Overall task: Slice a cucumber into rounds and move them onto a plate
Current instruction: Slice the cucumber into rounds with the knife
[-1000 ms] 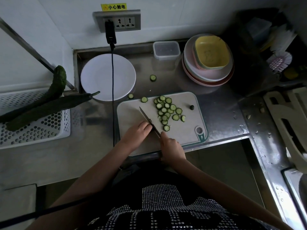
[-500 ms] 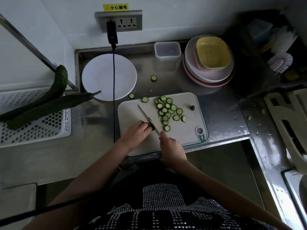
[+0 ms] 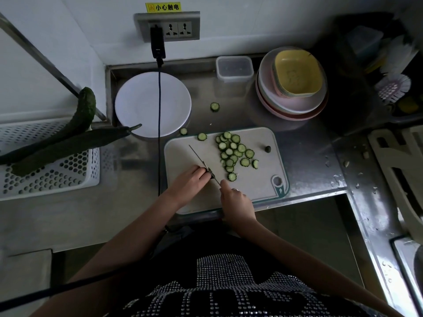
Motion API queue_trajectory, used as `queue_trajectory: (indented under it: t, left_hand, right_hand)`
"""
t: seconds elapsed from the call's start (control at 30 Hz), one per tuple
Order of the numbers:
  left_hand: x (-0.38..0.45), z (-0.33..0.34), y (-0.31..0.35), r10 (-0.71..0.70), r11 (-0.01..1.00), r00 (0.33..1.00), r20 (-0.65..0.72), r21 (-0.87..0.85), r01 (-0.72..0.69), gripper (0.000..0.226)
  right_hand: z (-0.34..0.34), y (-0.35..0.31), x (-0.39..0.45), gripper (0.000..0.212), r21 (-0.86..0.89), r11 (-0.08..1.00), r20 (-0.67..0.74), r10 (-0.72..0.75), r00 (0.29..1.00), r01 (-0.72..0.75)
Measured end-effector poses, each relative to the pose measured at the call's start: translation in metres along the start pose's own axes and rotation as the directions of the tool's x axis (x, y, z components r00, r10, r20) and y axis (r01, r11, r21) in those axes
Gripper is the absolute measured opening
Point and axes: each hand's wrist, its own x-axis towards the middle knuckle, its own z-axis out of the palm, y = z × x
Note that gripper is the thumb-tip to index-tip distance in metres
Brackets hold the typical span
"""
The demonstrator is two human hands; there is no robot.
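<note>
As a person stands at a steel counter (image 3: 304, 156), the right hand (image 3: 237, 201) grips the handle of a knife (image 3: 202, 161), its blade angled across a pale cutting board (image 3: 256, 186). The left hand (image 3: 191, 180), fingers curled, holds down a short cucumber stub (image 3: 209, 171) against the blade. Cut cucumber rounds (image 3: 233, 152) lie heaped on the board just right of the blade; three strays sit near the board's far edge. A white plate (image 3: 137, 104) stands beside the board's far left corner, with two whole cucumbers (image 3: 68, 143) on a perforated basket (image 3: 52, 181) farther left.
</note>
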Motion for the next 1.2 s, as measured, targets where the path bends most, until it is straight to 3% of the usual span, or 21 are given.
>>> queue_trajectory:
  t: [0.3,0.53,0.7,1.2]
  left_hand:
    - [-0.002,0.006,-0.001,-0.010,1.000,1.000,-0.022,0.006,0.010,0.030]
    - [-0.003,0.004,0.000,-0.033,0.998,0.997,-0.067,-0.051,0.030,0.016]
    - [-0.004,0.004,0.002,-0.070,0.994,0.995,-0.067,-0.085,0.064,0.035]
    - [-0.003,0.004,0.000,-0.083,0.992,0.995,-0.064,-0.096,0.077,0.034]
  right_hand:
    - [0.000,0.003,0.003,0.014,0.054,0.998,0.029,0.028,0.999,-0.030]
    - [-0.010,0.003,-0.005,0.013,0.257,0.965,-0.085,0.072,0.994,-0.048]
    - [-0.009,0.000,-0.005,0.013,0.235,0.971,-0.066,0.046,0.997,-0.029]
    - [-0.007,0.002,-0.002,0.015,0.152,0.988,-0.030,-0.001,1.000,0.006]
